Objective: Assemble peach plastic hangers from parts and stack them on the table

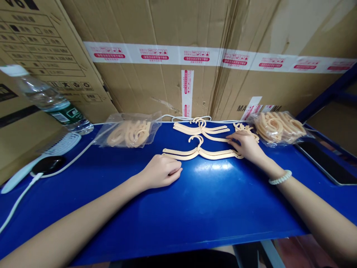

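Note:
My left hand (161,172) rests on the blue table (195,208) with its fingers curled under in a loose fist, just in front of the left end of a cream plastic hanger (200,152). My right hand (247,144) lies on the right end of that hanger, fingers bent over it and over a small heap of hangers (245,128). A second stack of cream hangers (202,128) lies further back. A white beaded bracelet (280,177) circles my right wrist.
Clear bags of hangers lie at the back left (129,132) and back right (279,126). A water bottle (47,97), a white comb (41,156), a black puck with a white cable (48,164) and a tablet (326,162) sit at the sides. Cardboard boxes (167,56) wall the back.

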### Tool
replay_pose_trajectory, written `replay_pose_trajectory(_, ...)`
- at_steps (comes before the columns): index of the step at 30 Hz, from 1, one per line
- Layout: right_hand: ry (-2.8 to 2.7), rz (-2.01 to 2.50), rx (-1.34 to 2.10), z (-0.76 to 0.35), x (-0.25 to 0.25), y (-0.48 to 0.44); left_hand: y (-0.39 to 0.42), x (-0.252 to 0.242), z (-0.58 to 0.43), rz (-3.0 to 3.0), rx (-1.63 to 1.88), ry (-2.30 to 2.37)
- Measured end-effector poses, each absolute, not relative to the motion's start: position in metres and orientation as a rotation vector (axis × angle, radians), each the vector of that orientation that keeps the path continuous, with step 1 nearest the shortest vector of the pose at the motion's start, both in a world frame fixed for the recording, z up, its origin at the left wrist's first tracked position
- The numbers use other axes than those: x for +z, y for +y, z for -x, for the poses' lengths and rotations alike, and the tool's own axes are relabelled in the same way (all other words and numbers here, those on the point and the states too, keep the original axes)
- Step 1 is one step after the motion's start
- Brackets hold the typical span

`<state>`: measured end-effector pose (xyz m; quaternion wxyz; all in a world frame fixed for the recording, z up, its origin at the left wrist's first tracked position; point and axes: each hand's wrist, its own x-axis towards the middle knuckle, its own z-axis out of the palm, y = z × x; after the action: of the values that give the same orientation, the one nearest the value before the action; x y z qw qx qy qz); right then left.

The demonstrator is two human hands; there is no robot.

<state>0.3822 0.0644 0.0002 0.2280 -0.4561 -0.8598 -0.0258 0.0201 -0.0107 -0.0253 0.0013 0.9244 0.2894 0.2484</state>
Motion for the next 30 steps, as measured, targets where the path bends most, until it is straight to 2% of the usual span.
replay_pose_trajectory(13, -2.300, 1.329, 0.031, -0.379, 0.004, 0.060, -0.010, -0.028, -0.020, -2.897, 0.783, 0.927)
replay_pose_trajectory(19, -2.196, 1.411, 0.249, -0.380, 0.006, 0.056, -0.010, -0.027, -0.020, -2.908, 0.766, 0.923)
replay_pose_trajectory(24, -2.015, 1.362, 0.287, -0.379, 0.010, 0.052, -0.011, -0.027, -0.020, -2.932, 0.771, 0.910)
replay_pose_trajectory(30, -1.787, 1.338, 0.430, -0.383, 0.020, 0.045, -0.013, -0.027, -0.022, -2.910, 1.050, 0.933)
